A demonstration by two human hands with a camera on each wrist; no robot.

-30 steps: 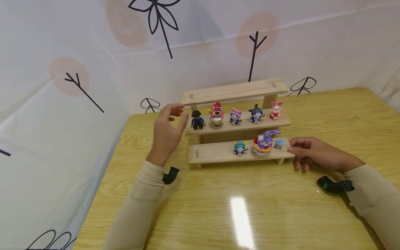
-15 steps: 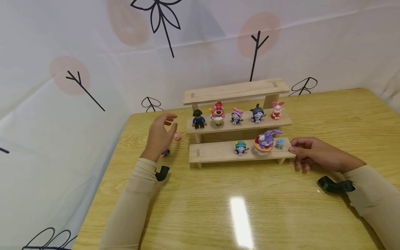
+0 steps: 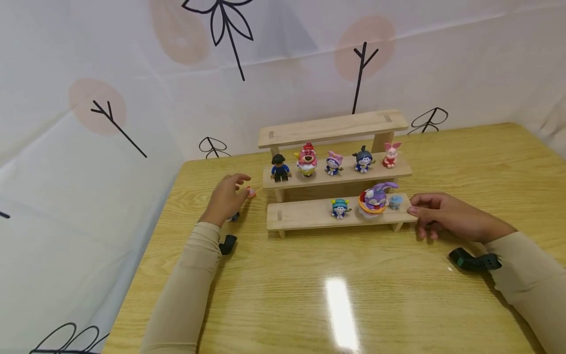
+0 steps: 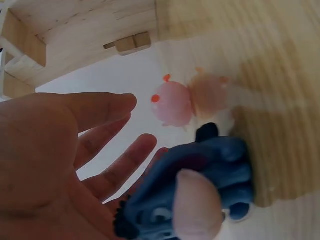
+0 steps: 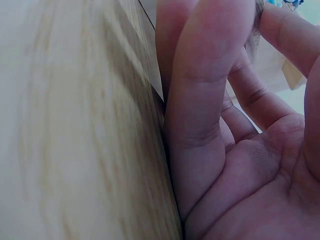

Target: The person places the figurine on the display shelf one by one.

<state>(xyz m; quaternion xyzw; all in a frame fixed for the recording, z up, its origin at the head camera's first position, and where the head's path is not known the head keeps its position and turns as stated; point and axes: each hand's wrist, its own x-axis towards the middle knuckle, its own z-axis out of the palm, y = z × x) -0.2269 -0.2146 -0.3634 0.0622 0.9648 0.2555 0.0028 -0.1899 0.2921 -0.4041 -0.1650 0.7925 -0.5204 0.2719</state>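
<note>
My left hand (image 3: 224, 199) hovers left of the wooden tiered display shelf (image 3: 298, 216), fingers loosely bent and holding nothing. Just beyond its fingertips lies a small round pink figurine (image 3: 251, 192) with orange tips, better seen in the left wrist view (image 4: 172, 104). A blue donkey figurine (image 4: 227, 162) is near the palm, mostly covered by the hand in the head view. My right hand (image 3: 451, 216) pinches the right end of the shelf's lowest step, thumb on top. In the right wrist view its curled fingers (image 5: 200, 100) are close to the tabletop.
Several figurines stand on the middle step, among them a dark-haired toy man (image 3: 280, 168) and a pink bear (image 3: 307, 160). The lowest step bears a teal-hatted figurine (image 3: 339, 209), a purple rabbit (image 3: 375, 199) and a tiny blue cup-like piece (image 3: 395, 201). A patterned cloth (image 3: 283, 88) hangs behind the table.
My left hand has moved from beside the toy man down and left, to the pink figurine, which has come into view along with the blue one. The right hand keeps its hold on the shelf.
</note>
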